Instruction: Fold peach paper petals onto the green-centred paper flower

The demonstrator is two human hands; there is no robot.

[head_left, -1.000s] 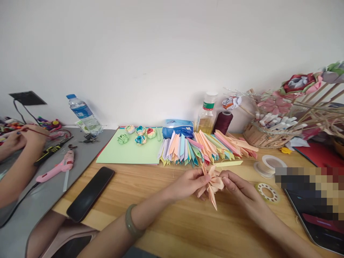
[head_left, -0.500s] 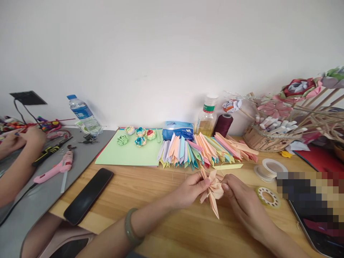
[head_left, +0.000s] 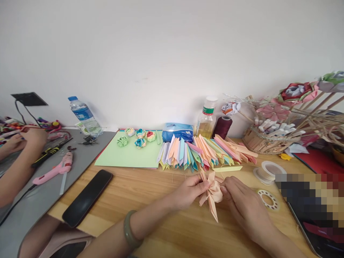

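The peach folded-paper piece (head_left: pixel 212 191) is held above the near part of the wooden table (head_left: pixel 161 215), its points splayed outward. The left hand (head_left: pixel 195 190) grips it from one side, thumb pressed on the folds; the right hand (head_left: pixel 233 191) is closed at its other side, fingertips pinched together, though what they pinch is too small to tell.

Directly beyond the hands lies a row of folded paper strips (head_left: pixel 181 154) in many colours, and it stands between them and the blue tissue pack (head_left: pixel 177 132). The strips also partly hide the foot of the clear bottle with a green label (head_left: pixel 206 118) — a dark red thread spool (head_left: pixel 223 127) is beside it. One yellow-green strip (head_left: pixel 228 168) lies just in front of the row.

To the right are a spool of clear line (head_left: pixel 268 172) and, nearer, a roll of tape (head_left: pixel 268 200). Beyond them a woven basket (head_left: pixel 262 140) holds white-capped pens, with paper flowers on sticks rising around it. A tablet (head_left: pixel 309 222), partly pixelated, lies at the right edge.

To the left, five small paper flowers (head_left: pixel 140 133) sit on green sheets (head_left: pixel 129 157); nearer is a black phone (head_left: pixel 88 197). On the grey surface — a pink glue gun (head_left: pixel 57 169), keys (head_left: pixel 88 139) and a tilted water bottle (head_left: pixel 84 116) near another person's hands (head_left: pixel 33 136).
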